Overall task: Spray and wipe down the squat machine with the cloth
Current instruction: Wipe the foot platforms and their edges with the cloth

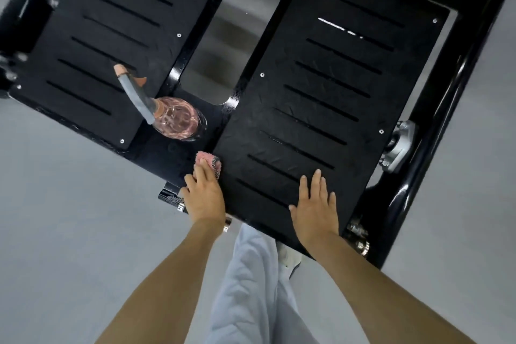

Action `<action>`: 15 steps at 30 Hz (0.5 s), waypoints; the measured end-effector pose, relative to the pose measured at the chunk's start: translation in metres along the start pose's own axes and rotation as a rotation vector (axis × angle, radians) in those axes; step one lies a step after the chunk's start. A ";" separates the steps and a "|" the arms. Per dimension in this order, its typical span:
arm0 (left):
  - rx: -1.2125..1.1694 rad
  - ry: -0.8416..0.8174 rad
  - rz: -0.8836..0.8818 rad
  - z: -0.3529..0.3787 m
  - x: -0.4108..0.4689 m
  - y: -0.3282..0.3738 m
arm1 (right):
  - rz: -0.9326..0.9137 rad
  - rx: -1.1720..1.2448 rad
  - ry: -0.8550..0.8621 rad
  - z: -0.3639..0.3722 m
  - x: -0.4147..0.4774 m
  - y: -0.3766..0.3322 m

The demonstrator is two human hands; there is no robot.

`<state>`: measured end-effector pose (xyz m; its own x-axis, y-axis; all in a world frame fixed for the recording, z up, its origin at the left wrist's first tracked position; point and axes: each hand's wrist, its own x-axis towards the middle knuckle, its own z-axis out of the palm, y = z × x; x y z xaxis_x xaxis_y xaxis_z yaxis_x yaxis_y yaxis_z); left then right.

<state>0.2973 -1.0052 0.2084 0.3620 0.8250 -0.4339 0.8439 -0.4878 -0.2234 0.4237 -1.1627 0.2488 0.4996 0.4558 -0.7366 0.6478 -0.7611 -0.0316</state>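
Black footplate (329, 86) beside pink-liquid spray bottle (178, 117) (upright)

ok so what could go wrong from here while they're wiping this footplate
1. The spray bottle stands on the frame between the two footplates, just beyond the left hand and its pink cloth; a wide wipe could knock it over.
2. The right hand lies flat on the right footplate, so that patch may get missed.
3. The cloth is bunched small, so it may skip the plate's slots.
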 end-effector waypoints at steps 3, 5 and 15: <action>-0.062 -0.036 -0.053 0.011 -0.015 -0.013 | -0.010 0.011 0.002 0.010 -0.009 -0.002; -0.141 -0.075 -0.112 0.010 -0.026 -0.012 | -0.001 0.022 -0.008 0.017 -0.013 -0.001; -0.405 -0.080 -0.111 0.025 -0.098 0.040 | 0.057 0.064 0.062 0.041 -0.030 0.019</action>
<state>0.2851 -1.1131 0.2201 0.2418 0.8335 -0.4969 0.9691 -0.2327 0.0812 0.3978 -1.2096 0.2429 0.5703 0.4371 -0.6955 0.5801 -0.8137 -0.0357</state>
